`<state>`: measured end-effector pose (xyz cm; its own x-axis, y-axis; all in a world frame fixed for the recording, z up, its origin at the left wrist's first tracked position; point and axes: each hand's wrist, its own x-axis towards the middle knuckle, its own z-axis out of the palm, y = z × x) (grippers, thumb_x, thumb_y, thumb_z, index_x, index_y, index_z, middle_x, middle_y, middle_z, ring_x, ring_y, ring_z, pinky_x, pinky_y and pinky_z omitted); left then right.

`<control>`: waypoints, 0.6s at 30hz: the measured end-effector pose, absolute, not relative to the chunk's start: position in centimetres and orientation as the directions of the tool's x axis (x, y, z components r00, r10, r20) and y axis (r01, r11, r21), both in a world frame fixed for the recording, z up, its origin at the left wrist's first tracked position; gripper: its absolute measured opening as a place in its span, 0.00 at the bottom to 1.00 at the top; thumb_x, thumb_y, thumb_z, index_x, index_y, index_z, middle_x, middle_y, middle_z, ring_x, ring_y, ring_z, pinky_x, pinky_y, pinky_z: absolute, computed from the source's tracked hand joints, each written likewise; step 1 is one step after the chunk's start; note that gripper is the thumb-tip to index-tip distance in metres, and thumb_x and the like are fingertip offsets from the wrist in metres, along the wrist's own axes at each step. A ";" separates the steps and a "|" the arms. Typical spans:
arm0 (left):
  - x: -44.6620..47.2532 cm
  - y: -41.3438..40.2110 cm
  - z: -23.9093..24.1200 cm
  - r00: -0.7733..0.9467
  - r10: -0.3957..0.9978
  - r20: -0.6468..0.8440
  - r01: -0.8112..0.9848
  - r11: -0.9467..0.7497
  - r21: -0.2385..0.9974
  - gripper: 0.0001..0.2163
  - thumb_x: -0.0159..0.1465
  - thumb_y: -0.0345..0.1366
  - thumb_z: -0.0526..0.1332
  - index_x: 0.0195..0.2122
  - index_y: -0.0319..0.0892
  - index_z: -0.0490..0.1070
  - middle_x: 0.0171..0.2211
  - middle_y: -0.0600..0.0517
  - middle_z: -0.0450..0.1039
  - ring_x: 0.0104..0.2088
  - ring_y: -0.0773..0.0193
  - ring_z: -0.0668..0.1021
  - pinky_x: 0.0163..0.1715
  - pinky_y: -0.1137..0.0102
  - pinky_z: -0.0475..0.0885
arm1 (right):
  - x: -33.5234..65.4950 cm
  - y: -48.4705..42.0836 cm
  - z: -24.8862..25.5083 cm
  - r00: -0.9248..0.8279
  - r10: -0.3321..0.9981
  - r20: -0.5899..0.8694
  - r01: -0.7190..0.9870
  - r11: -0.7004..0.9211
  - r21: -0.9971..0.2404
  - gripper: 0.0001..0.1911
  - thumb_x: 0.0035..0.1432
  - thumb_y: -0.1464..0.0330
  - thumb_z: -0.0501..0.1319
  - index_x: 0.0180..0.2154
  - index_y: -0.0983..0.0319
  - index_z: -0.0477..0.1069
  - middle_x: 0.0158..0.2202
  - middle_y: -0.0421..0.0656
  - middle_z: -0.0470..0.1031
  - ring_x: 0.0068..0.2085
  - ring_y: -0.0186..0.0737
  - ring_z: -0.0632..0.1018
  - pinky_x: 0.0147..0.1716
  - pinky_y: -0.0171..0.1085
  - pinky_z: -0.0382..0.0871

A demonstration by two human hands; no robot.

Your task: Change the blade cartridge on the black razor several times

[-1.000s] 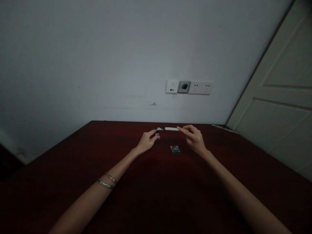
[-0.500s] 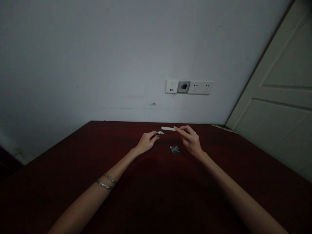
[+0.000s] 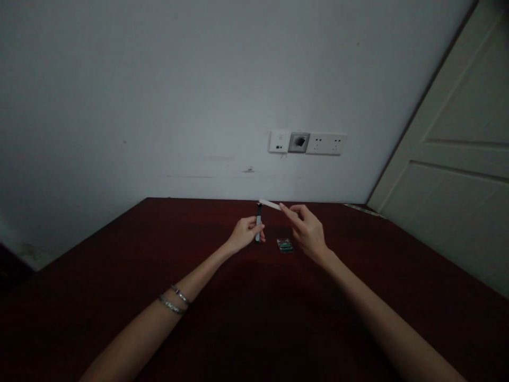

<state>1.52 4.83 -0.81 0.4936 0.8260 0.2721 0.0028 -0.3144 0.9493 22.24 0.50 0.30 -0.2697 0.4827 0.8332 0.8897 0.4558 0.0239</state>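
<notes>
My left hand (image 3: 246, 232) is closed around the pale handle of a razor (image 3: 258, 220), which stands nearly upright with its dark neck and small head at the top. In my right hand (image 3: 306, 228), thumb and fingers pinch one end of a flat white stick (image 3: 270, 204). The stick points left, and its far tip meets or overlaps the razor's head; whether they touch I cannot tell. Just below and between the hands lies a small clear case (image 3: 285, 245) with teal and dark parts inside, touched by neither hand.
A dark red wooden table (image 3: 191, 233) reaches back to a pale wall (image 3: 199, 106). Sockets and switches (image 3: 324, 144) are set in the wall above the table. A light panelled door (image 3: 457, 159) stands at the right, and a thin strip (image 3: 363, 210) lies near the back right edge.
The razor has turned from pointing right to standing upright, so its handle now shows. My right hand has shifted slightly left, and the white stick is tilted with its tip at the razor's head.
</notes>
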 end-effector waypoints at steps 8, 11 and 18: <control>1.0 5.1 -1.0 0.517 0.833 0.198 0.011 -0.238 0.971 0.11 0.57 0.39 0.60 0.28 0.36 0.63 0.20 0.51 0.71 0.20 0.66 0.76 0.21 0.74 0.70 | 23.7 1.3 -1.3 -0.259 0.488 0.833 0.881 0.473 -0.003 0.29 0.55 0.79 0.49 0.56 0.53 0.62 0.39 0.46 0.67 0.35 0.37 0.69 0.33 0.35 0.65; 1.0 5.0 -1.0 0.538 0.821 0.191 0.043 -0.253 0.967 0.10 0.57 0.38 0.60 0.28 0.36 0.64 0.20 0.51 0.71 0.20 0.66 0.76 0.22 0.74 0.70 | 22.8 1.1 -1.0 -0.268 0.478 0.836 0.860 0.511 -0.016 0.28 0.57 0.78 0.49 0.56 0.52 0.61 0.40 0.45 0.67 0.36 0.37 0.69 0.35 0.36 0.66; 0.8 5.2 -0.5 0.495 0.831 0.254 0.026 -0.306 0.952 0.10 0.56 0.38 0.60 0.27 0.36 0.65 0.21 0.51 0.72 0.21 0.67 0.76 0.23 0.74 0.70 | 23.9 1.7 -1.7 -0.212 0.453 0.866 0.866 0.498 -0.048 0.28 0.55 0.79 0.50 0.54 0.50 0.64 0.39 0.45 0.67 0.35 0.37 0.69 0.35 0.38 0.65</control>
